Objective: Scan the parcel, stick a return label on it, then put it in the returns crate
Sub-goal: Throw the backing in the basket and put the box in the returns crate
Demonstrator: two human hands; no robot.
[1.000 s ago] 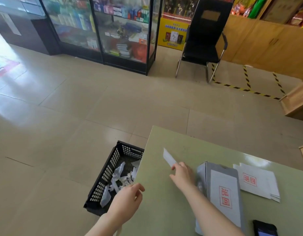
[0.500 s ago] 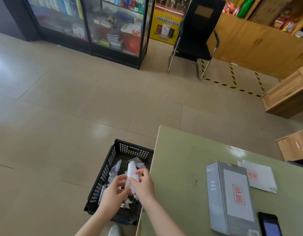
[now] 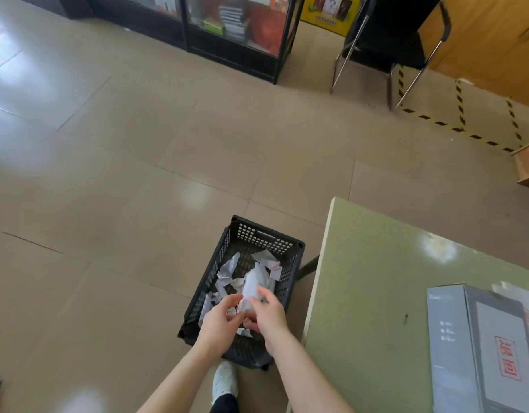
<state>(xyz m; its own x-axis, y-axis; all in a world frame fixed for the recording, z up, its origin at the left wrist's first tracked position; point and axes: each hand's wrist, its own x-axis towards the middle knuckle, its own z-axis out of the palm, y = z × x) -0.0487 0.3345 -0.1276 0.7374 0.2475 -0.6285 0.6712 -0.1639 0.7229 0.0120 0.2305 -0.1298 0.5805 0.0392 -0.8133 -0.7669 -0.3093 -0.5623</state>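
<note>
So both hands have swung off the counter (image 3: 376, 293) and over to the black crate (image 3: 242, 234) on the floor since a second ago. Back then the right hand (image 3: 269, 318) was pinching a white strip above the counter and the left hand (image 3: 220, 318) was just coming in; now they meet over the crate's middle, at about 7 o'clock in view, working a crumpled white backing paper (image 3: 251, 289). The right fingers (image 3: 264, 293) are curled loosely around it, and the left fingers are half open and touching its lower end, so it looks like they're scrunching it to drop it among the scraps (image 3: 227, 271) already in there.

What that means, I reckon: the label (image 3: 509, 362) with its red stamp is already on the grey parcel (image 3: 454, 338), which lies flat on the counter at 4 o'clock, well apart from both hands. Only the binning and the final placement look left.

Room-wise, the crate sits just beside the counter's left edge, near my white shoe (image 3: 224, 380). The parcel would have to clear that edge. Further out at 10 to 12 o'clock the tiled floor (image 3: 138, 159) is wide open; a chair (image 3: 391, 40) and glass cabinets (image 3: 227, 25) stand well back at 12 to 1 o'clock.
</note>
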